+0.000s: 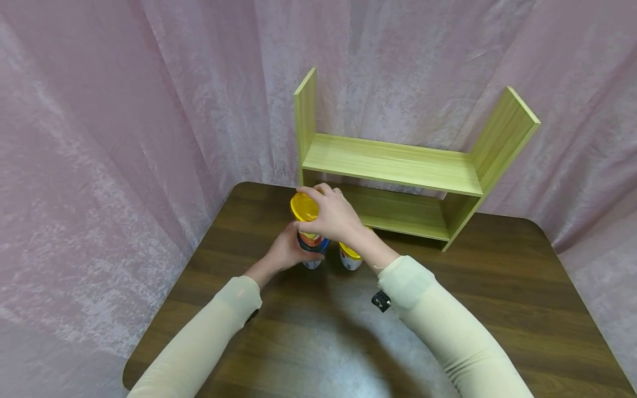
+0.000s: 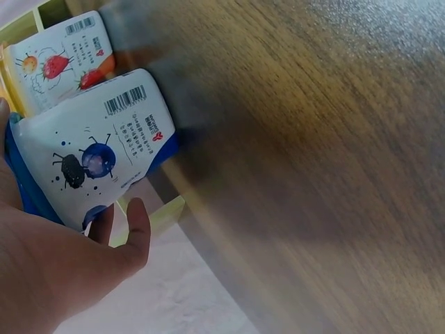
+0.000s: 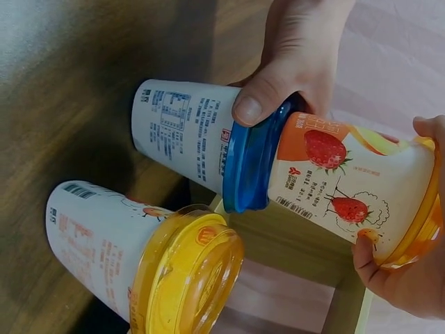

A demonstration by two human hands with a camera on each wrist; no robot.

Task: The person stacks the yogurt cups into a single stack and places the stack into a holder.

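Above: two stacked cups held on the worktop (image 1: 308, 331).
Left hand (image 1: 286, 251) wraps the blue-lidded cup (image 3: 188, 136); right hand (image 1: 333, 215), fingers curled in a closed grip, holds the yellow-lidded strawberry cup (image 3: 348, 202) upon it. Another yellow-lidded cup (image 3: 132, 254) stands just beside; wooden shelf (image 1: 398, 166) behind.

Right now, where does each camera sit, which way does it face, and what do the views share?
Head: above, facing forward and down at table, wooden shelf, both sleeved arms.
Left wrist: low beside the left hand, which grips the blue-lidded cup; tabletop beyond.
Right wrist: beside the right hand, which holds the strawberry cup stacked on the blue-lidded one; a yellow-lidded cup is nearby.
Shared: all three show the blue-lidded cup.
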